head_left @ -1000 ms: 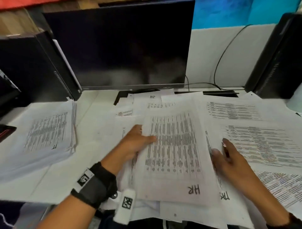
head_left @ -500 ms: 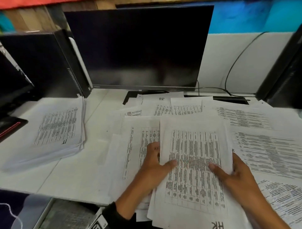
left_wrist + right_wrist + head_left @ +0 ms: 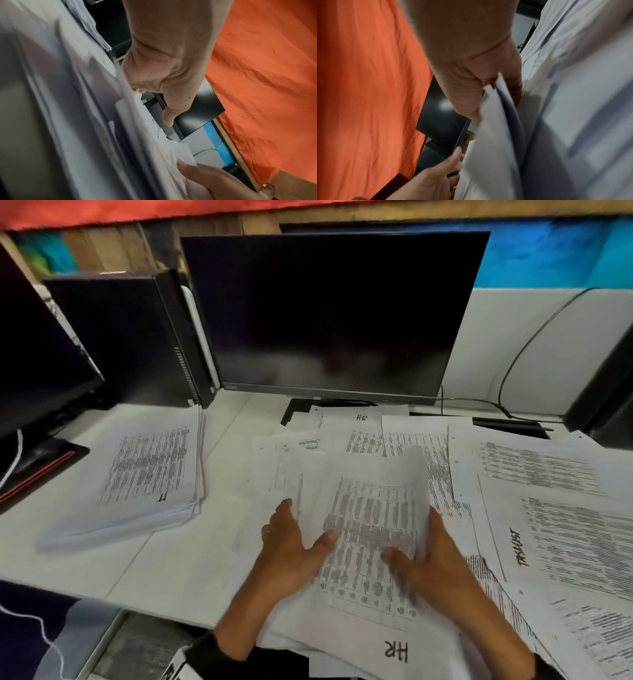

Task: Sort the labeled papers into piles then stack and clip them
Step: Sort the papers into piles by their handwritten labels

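- The left hand [image 3: 291,556] and the right hand [image 3: 435,563] hold the HR bundle [image 3: 370,542] together, one at each side edge, near the front edge of the bench [image 3: 178,570].
- The fingers of both hands grip it: each thumb lies on top of the printed sheet, and the other fingers go under the papers, as the wrist views show.
- The far end of the bundle curls up from the bench, so I judge that it is half lifted and not lying flat.
- The label "HR" is written at the near end of the top sheet.
- One part looks done: the IT pile [image 3: 137,481] lies squared near the left edge of the bench, well apart from the hands.
- Much is still left. Loose sheets [image 3: 394,436] lie spread toward the back edge in front of the monitor [image 3: 329,313], one of them also marked HR.
- The task-list sheets [image 3: 565,529] overlap each other loosely toward the right edge, not yet squared into a pile.
- No clip shows in any view, so in my judgement the stacking and clipping are not begun.
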### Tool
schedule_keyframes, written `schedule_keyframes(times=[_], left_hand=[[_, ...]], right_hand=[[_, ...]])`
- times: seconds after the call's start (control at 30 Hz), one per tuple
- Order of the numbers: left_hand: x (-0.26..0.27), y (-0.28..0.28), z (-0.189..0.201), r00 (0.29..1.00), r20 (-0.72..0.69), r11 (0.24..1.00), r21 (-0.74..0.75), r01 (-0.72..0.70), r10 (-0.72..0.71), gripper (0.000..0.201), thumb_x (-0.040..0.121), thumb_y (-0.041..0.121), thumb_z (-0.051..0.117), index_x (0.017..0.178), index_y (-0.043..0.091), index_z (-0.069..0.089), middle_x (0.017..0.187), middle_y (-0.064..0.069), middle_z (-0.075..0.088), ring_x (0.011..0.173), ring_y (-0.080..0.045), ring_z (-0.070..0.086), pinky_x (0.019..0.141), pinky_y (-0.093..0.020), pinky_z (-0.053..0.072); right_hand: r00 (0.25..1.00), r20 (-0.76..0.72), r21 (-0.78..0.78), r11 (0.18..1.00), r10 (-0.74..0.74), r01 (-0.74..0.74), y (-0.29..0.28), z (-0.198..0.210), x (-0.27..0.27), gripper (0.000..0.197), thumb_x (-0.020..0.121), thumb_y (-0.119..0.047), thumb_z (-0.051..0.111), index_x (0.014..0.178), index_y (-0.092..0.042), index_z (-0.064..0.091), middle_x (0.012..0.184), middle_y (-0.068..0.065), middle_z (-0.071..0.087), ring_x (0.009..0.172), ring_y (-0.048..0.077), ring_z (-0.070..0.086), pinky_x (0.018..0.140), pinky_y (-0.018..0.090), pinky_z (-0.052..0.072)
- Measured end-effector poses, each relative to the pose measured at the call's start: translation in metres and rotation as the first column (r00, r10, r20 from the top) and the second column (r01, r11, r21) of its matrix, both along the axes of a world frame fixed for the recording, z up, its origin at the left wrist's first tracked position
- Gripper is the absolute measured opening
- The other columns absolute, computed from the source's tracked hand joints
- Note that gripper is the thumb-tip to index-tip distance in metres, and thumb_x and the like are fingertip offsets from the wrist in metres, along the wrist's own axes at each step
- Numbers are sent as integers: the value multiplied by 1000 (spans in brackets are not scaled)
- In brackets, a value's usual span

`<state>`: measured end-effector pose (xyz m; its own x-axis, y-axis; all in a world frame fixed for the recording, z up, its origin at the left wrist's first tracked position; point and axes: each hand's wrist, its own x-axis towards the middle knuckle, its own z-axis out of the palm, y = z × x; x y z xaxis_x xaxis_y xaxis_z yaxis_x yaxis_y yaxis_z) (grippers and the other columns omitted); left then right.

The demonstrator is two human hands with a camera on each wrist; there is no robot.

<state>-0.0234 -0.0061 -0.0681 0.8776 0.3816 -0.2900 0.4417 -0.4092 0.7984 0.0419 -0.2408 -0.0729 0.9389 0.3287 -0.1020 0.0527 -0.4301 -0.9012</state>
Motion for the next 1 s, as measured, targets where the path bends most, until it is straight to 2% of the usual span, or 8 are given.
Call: schedule_keyframes(times=[0.2, 0.3, 0.43, 0.57, 0.67, 0.73, 0.83, 1.0], left_hand=[[7, 23, -5, 989, 68, 979, -165, -121, 133, 103, 80, 33, 91, 152, 28, 17, 146, 4, 48, 129, -18, 53, 114, -37, 45], [5, 38, -10, 979, 93, 971, -172, -166, 183, 60, 82, 11, 89, 128, 23, 52, 123, 1, 70, 107, -17, 71, 98, -40, 57], [-1, 54, 10, 974, 197, 960, -273, -52, 109, 37, 89, 4, 80, 121, 20, 69, 112, 1, 80, 108, -19, 75, 95, -35, 57], [-9, 70, 35, 948, 303, 928, -370, 28, 92, 38, 95, 5, 71, 131, 16, 67, 124, -2, 77, 118, -19, 72, 104, -40, 51], [-16, 75, 40, 939, 329, 919, -391, 40, 99, 35, 96, 5, 67, 130, 14, 67, 121, -3, 78, 117, -19, 72, 102, -37, 51], [-18, 80, 40, 928, 347, 913, -406, 20, 134, 33, 93, 16, 75, 126, 16, 70, 119, -4, 78, 116, -19, 72, 102, -37, 51], [-21, 88, 38, 898, 388, 882, -471, 1, 206, 53, 73, 44, 93, 117, 21, 75, 117, -9, 78, 110, -19, 74, 99, -38, 53], [-16, 62, 39, 921, 370, 862, -499, 88, 120, 41, 87, 4, 71, 128, 8, 67, 121, -14, 77, 114, -29, 73, 93, -32, 61]], right_hand=[[990, 1, 71, 987, 144, -144, 40, 2, -4, 79, 92, -20, 82, 142, -50, 28, 130, -25, 62, 106, -18, 63, 76, 3, 51], [991, 68, 6, 993, 116, -117, 42, -1, -4, 69, 92, -26, 83, 132, -55, 35, 130, -27, 59, 110, -24, 55, 82, -2, 43], [996, 85, 129, 991, -40, 29, 38, -4, -1, 54, 86, -30, 87, 125, -49, 54, 122, -21, 67, 109, -11, 64, 91, 15, 53], [993, 4, 175, 978, -115, 112, 35, 0, 6, 103, 68, -58, 86, 155, -31, 38, 134, -10, 57, 118, 8, 59, 91, 23, 53], [999, 8, 70, 997, -40, 39, 40, 9, 6, 134, 59, -80, 80, 166, -30, 15, 161, -10, 27, 152, 15, 30, 121, 41, 38], [998, 8, 65, 996, -58, 58, 43, 15, 7, 152, 49, -92, 79, 167, -34, 3, 170, -11, 13, 159, 18, 17, 128, 52, 27], [997, -57, 266, 962, -48, 61, 44, 23, 8, 120, 60, -76, 90, 158, -39, 32, 156, -10, 54, 142, 12, 53, 119, 50, 45], [1000, 6, 404, 915, 21, -22, 60, 40, -10, 47, 84, -37, 85, 127, -33, 65, 114, -19, 78, 105, 3, 75, 90, 24, 62]])
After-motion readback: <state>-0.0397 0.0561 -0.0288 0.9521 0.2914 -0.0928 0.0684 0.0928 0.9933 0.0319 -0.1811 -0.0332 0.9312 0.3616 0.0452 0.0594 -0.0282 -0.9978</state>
